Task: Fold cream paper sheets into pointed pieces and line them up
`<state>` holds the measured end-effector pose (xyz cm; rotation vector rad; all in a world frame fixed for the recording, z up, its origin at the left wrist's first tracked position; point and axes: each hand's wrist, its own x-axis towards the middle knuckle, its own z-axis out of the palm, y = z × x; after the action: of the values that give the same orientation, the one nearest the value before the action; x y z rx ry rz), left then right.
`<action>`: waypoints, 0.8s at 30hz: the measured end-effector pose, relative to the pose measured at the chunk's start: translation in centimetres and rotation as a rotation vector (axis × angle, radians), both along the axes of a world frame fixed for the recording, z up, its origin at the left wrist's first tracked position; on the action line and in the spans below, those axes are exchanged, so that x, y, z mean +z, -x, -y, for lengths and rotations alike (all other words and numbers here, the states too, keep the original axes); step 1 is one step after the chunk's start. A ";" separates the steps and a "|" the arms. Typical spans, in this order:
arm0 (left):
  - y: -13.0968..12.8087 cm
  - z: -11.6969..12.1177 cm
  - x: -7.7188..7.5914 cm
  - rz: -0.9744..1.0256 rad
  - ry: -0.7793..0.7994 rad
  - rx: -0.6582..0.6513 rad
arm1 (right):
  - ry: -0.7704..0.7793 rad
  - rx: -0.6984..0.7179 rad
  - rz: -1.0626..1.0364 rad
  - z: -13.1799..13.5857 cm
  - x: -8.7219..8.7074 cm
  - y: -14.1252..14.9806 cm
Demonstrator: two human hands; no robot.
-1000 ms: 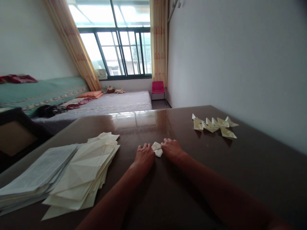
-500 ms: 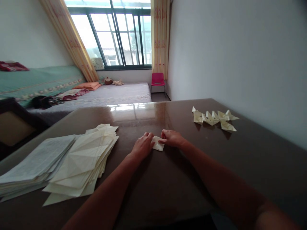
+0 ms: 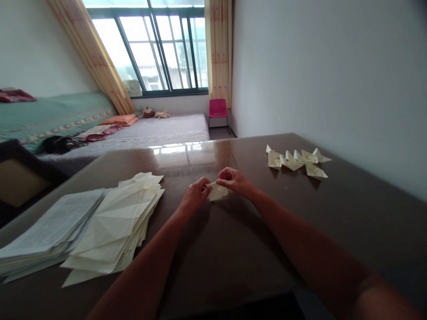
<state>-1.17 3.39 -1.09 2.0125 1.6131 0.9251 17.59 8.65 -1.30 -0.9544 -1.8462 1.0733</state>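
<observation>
A small folded piece of cream paper (image 3: 219,192) is held between my two hands at the middle of the brown table (image 3: 213,258). My left hand (image 3: 197,193) pinches its left edge with thumb and fingers. At its upper right corner, my right hand (image 3: 234,181) is closed on the paper, the thumb on the near side. The paper is tilted up, its near face toward me. Some fingertips are hidden behind it.
Left on the table lie a stack of creased cream paper sheets (image 3: 116,222) and a stack of greyish printed sheets (image 3: 56,222). Several folded paper boats (image 3: 293,161) stand at the back right. Beyond are a bed (image 3: 167,129), a pink chair (image 3: 218,109) and a white wall (image 3: 327,80).
Both hands have risen slightly and moved away from me. The folded paper, lying flat before, is now tilted up off the table. My right hand has shifted to its upper corner.
</observation>
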 end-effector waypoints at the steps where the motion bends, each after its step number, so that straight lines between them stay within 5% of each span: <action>1: 0.0 -0.2 -0.2 0.130 0.042 0.001 | 0.014 -0.005 -0.038 0.0 0.0 0.1; 4: -0.1 -0.8 -0.9 0.514 0.162 -0.074 | 0.053 0.056 -0.048 0.1 0.0 0.3; 6: -0.2 -1.0 -1.3 0.569 0.170 -0.106 | -0.032 0.050 0.054 0.5 0.0 0.5; 10: 0.0 -0.6 -1.1 0.155 -0.145 0.017 | -0.444 -0.131 0.469 1.9 0.8 0.7; 14: 0.4 -0.1 -0.3 -0.262 -0.345 -0.030 | -0.672 -0.082 0.855 2.8 1.7 0.6; 19: 1.1 -0.5 -0.9 -0.396 -0.196 -0.287 | -0.568 0.155 0.914 2.1 1.8 -0.9; 24: 1.5 -1.3 -1.3 -0.362 -0.111 -0.299 | -0.395 0.245 0.790 0.7 1.6 -2.4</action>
<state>-2.70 4.67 -2.42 2.5267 1.3929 0.5751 20.00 7.92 0.31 -1.0006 -2.7440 0.4245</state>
